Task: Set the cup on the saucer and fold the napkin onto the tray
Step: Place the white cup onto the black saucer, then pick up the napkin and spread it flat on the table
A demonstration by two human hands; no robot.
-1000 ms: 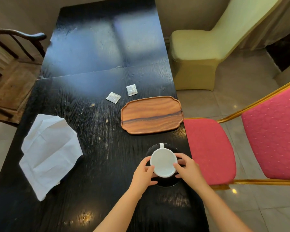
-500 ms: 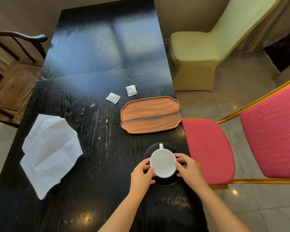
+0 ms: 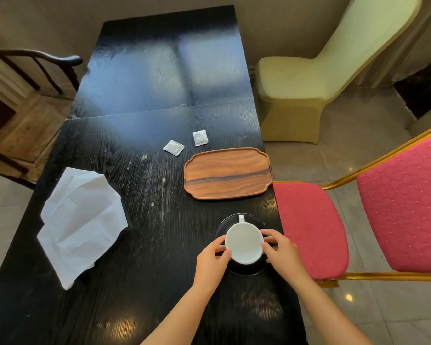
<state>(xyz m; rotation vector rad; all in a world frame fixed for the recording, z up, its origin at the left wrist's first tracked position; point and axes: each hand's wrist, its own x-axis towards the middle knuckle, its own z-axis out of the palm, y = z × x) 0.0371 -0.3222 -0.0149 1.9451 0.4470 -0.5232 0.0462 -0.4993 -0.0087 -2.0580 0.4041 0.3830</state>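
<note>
White ceramic cup [image 3: 244, 245], empty, sits upright on a black saucer [image 3: 244, 268] near the right edge of a black wood-grain bench [image 3: 135, 270], its handle pointing away from the person. Both hands grip the cup from opposite sides: the left hand [image 3: 210, 263] has its fingers [image 3: 220, 245] curled against the cup's left wall, and the right hand [image 3: 283, 255] has its fingers [image 3: 269, 236] curled against the right wall, each hand closed around the cup. Just beyond the saucer lies a brown wooden tray [image 3: 228, 174] with a scalloped outline, bare. Past the tray's far left corner lie two small white sachets [image 3: 174, 147], near each other but apart. Well to the left, a crumpled white napkin [image 3: 81, 221] lies loosely spread at the bench's left edge. Beside the bench on the right stands a red padded chair [image 3: 309, 227] with a gold frame, and farther off a chair in a pale yellow cover [image 3: 291, 95]
</note>
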